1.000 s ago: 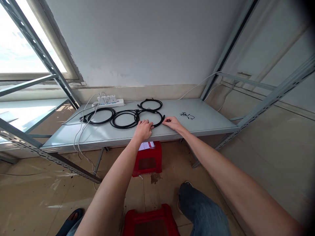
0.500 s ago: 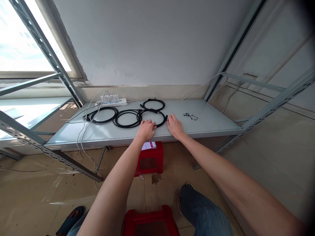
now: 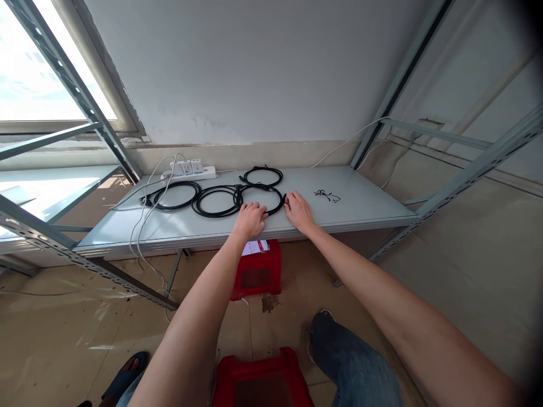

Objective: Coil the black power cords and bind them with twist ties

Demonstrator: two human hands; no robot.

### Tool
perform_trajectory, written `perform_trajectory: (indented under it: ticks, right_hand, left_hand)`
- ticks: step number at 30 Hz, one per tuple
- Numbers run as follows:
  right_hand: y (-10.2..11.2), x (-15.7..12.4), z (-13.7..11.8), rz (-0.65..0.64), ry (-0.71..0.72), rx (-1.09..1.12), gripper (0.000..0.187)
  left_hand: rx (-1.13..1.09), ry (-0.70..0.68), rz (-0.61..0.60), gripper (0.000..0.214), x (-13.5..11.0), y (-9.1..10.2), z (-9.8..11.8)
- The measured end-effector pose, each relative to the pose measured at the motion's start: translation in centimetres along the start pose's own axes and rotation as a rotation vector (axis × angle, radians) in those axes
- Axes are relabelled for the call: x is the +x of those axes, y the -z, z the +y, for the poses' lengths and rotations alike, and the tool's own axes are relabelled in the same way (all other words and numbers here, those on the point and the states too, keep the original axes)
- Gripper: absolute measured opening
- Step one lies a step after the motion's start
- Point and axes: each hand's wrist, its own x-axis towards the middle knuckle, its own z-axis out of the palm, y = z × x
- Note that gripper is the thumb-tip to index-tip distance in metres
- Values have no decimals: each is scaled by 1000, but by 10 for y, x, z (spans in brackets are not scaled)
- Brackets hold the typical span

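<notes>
A bright window fills the upper left of the frame, beside a grey wall across the top. Left of centre, a white power strip carries white plugs; white cords hang below. At centre, a red stool bears a flat white-and-red item. Another red stool stands at bottom centre; a brown stain lies between.

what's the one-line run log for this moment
left hand: at near side of round black cable coil | right hand: at its right side | surface: flat pale grey shelf | nearby: thin black strands
</notes>
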Motion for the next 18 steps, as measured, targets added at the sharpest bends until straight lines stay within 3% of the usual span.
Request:
perform_trajectory:
  ticks: [4, 10, 14, 18]
  right_hand:
    - [-2, 7, 5, -53, -33, 152, 13]
    - [1, 14, 13, -153, -262, 556, 27]
    - [6, 14, 11, -174, -278, 583, 37]
    - [7, 13, 9, -190, -258, 562, 33]
  left_hand:
    - [-11, 0, 4, 28, 0, -2, -2]
    - [-8, 0, -9, 27, 1, -1, -2]
    - [-9, 7, -23, 27, 0, 2, -1]
    - [-8, 13, -18, 27, 0, 2, -1]
